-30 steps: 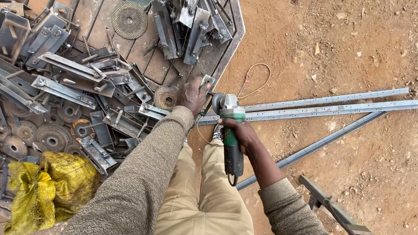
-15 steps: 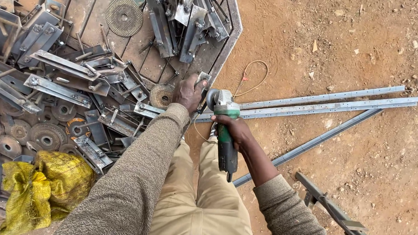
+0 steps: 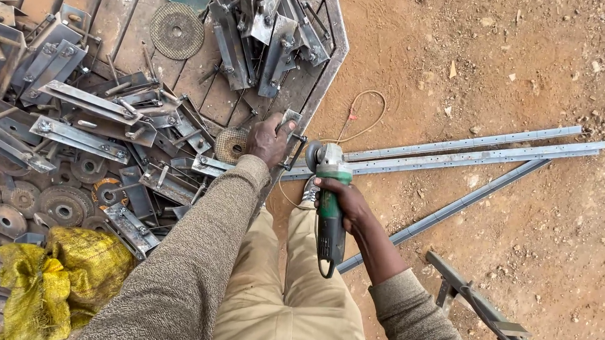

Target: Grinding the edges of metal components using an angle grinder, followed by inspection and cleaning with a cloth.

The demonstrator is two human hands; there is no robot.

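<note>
My right hand (image 3: 345,200) grips the green and black body of an angle grinder (image 3: 329,191), its head pointing away from me, close to the edge of a metal table (image 3: 329,68). My left hand (image 3: 270,140) holds a small metal bracket (image 3: 292,132) at that table edge, just left of the grinder head. The two hands are about a hand's width apart. My tan trousers fill the lower middle of the view.
The table is piled with metal brackets (image 3: 80,133), worn grinding discs (image 3: 177,30) and a yellow sack (image 3: 46,278). Long slotted steel angle bars (image 3: 466,153) lie on the dirt ground to the right. A thin cord (image 3: 362,121) loops near the table corner. A metal frame (image 3: 480,307) lies at lower right.
The view has shifted slightly; my hands, the bracket and the grinder keep nearly the same pose at the table edge.
</note>
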